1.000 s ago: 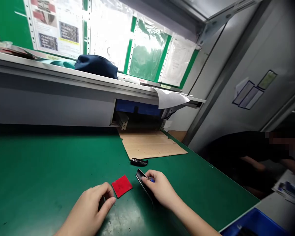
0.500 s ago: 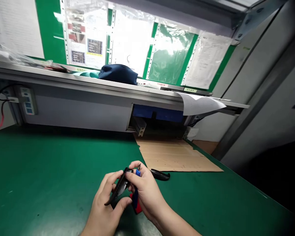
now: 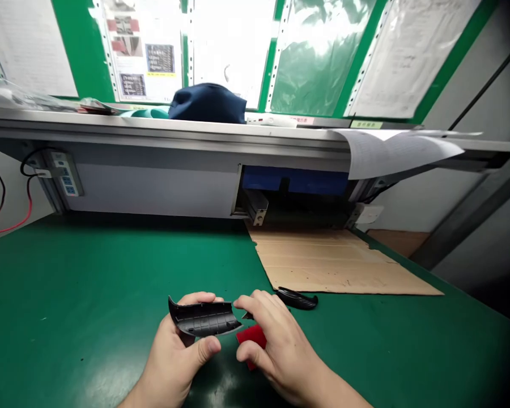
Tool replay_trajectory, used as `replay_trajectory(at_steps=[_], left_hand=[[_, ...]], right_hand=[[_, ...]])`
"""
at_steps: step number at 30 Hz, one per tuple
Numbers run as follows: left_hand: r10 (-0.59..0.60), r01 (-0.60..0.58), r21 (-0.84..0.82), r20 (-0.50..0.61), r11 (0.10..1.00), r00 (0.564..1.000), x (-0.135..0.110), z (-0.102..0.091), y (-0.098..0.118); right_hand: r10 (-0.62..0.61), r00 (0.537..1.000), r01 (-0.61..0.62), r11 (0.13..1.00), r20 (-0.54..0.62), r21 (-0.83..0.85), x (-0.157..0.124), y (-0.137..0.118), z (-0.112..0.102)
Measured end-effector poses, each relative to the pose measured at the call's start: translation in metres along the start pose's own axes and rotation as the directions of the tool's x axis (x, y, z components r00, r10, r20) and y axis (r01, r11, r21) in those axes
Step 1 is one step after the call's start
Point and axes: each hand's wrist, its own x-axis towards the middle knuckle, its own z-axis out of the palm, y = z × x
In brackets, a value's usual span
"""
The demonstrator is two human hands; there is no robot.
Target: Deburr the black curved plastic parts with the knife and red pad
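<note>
My left hand (image 3: pixel 176 345) grips a curved black plastic shell (image 3: pixel 206 318) between thumb and fingers. The shell's ribbed hollow inside faces me, and its hooked end points left. Just off the shell's right end, my right hand (image 3: pixel 276 334) has its fingers curled around a hand tool with a red handle (image 3: pixel 251 335). A small dark pointed tip shows between the fingers; the rest of the tool is hidden by the hand. Behind the right hand, a second glossy black curved piece (image 3: pixel 297 298) lies on the green table, by the cardboard's front edge.
A flat cardboard sheet (image 3: pixel 340 266) covers the right rear of the green tabletop (image 3: pixel 110 272). Beyond it is an opening with a blue panel (image 3: pixel 297 180). Above runs a shelf with a dark blue cloth item (image 3: pixel 208 103) and drooping paper (image 3: pixel 391 153). A power strip (image 3: pixel 67 174) is at left.
The shell has turned from steeply tilted to nearly level, its inside now towards me. My right hand has drawn away from it to the right. The camera view has shifted and levelled.
</note>
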Motion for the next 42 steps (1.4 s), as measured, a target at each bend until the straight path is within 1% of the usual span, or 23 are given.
replay_trajectory(at_steps=[3,6,9,12,16,22,24,25,27,28,30,32,34,36,39,42], left_hand=[[-0.028,0.029,-0.026,0.032,0.999,0.999,-0.003,0.003,0.001],[-0.048,0.05,-0.017,0.064,0.999,0.997,-0.007,0.004,0.001],[-0.075,0.074,0.022,0.063,0.997,0.995,-0.009,0.001,0.0],[-0.073,0.07,0.058,0.057,0.996,0.996,-0.01,-0.003,-0.002],[-0.033,0.023,0.133,0.07,0.991,0.997,-0.009,-0.006,-0.004],[-0.052,0.039,0.137,0.092,0.99,0.994,-0.011,-0.007,0.0],[-0.047,0.03,0.158,0.104,0.987,0.993,-0.011,-0.008,0.001],[-0.044,0.025,0.167,0.112,0.986,0.993,-0.01,-0.008,0.001],[-0.049,0.028,0.153,0.133,0.988,0.99,-0.01,-0.008,0.0],[-0.055,0.038,0.122,0.141,0.992,0.989,-0.009,-0.008,-0.002],[-0.067,0.064,0.025,0.149,0.998,0.987,-0.009,-0.008,-0.006],[-0.077,0.089,-0.076,0.152,0.993,0.985,-0.01,-0.007,-0.011],[-0.09,0.113,-0.143,0.157,0.983,0.984,-0.012,-0.006,-0.014],[-0.105,0.132,-0.179,0.153,0.975,0.983,-0.013,-0.005,-0.014],[-0.111,0.138,-0.197,0.144,0.971,0.983,-0.013,-0.003,-0.011],[-0.109,0.136,-0.191,0.146,0.972,0.983,-0.012,-0.002,-0.009]], right_hand=[[-0.063,0.998,0.063,0.99,0.005,-0.128,0.0,-0.001,0.001],[-0.068,0.998,0.063,0.98,-0.018,-0.191,0.001,-0.002,0.001],[-0.067,0.997,0.058,0.968,-0.029,-0.245,0.001,-0.001,0.003],[-0.069,0.997,0.061,0.958,-0.019,-0.281,0.001,0.001,0.005],[-0.084,0.996,0.083,0.947,0.01,-0.309,0.002,0.001,0.008],[-0.096,0.994,0.108,0.934,0.053,-0.34,-0.001,0.001,0.01],[-0.098,0.991,0.124,0.942,0.096,-0.313,-0.002,0.003,0.01],[-0.105,0.987,0.135,0.953,0.121,-0.272,-0.002,0.005,0.009],[-0.137,0.976,0.16,0.979,0.17,-0.129,-0.001,0.008,0.009],[-0.153,0.973,0.163,0.986,0.172,-0.045,-0.001,0.009,0.008],[-0.151,0.982,0.141,0.986,0.114,0.094,0.001,0.01,0.008],[-0.109,0.994,0.105,0.98,0.015,0.169,0.001,0.007,0.009],[-0.056,0.997,0.066,0.981,-0.059,0.184,0.001,0.003,0.011],[-0.021,0.996,0.035,0.987,-0.087,0.16,0.0,-0.002,0.013],[-0.002,0.996,0.011,0.995,-0.093,0.097,0.0,-0.007,0.014],[-0.012,0.997,0.015,0.999,-0.082,0.041,0.0,-0.008,0.013]])
